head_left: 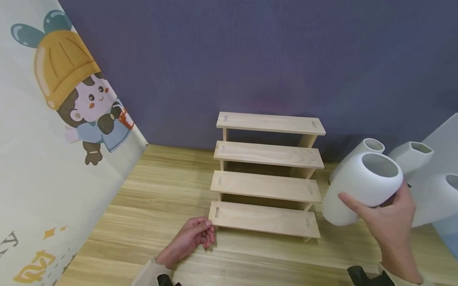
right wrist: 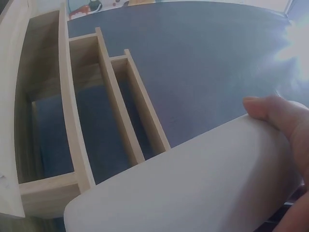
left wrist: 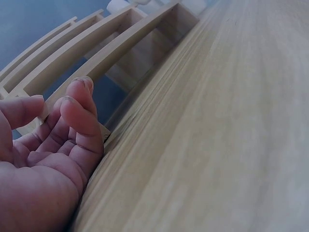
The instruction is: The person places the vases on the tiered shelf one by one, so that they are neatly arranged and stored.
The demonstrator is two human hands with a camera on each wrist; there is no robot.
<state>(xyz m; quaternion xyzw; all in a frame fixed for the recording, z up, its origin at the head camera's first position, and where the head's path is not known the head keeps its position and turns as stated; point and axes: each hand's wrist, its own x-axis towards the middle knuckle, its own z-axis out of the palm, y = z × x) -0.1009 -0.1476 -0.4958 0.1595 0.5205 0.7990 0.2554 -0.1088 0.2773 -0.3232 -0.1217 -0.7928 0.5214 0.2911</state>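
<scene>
My right hand (head_left: 390, 218) grips a white rounded vase (head_left: 352, 190), the thumb on its near side and other fingers hidden behind it. The vase tilts, mouth up to the right, just right of a stepped wooden stand (head_left: 266, 186). Its smooth side fills the lower part of the right wrist view, beside the stand. My left hand (head_left: 193, 238) is at the stand's front left corner. In the left wrist view, its thumb and curled fingers (left wrist: 79, 116) pinch the end of the lowest step.
More white vases stand at the right: a slim one (head_left: 373, 143), an angular one (head_left: 411, 157) and another (head_left: 436, 198) partly behind my right hand. A dark blue wall (head_left: 179, 71) rises behind the stand. The wood-grain surface (head_left: 157, 190) meets a cartoon-printed panel (head_left: 35, 147) at left.
</scene>
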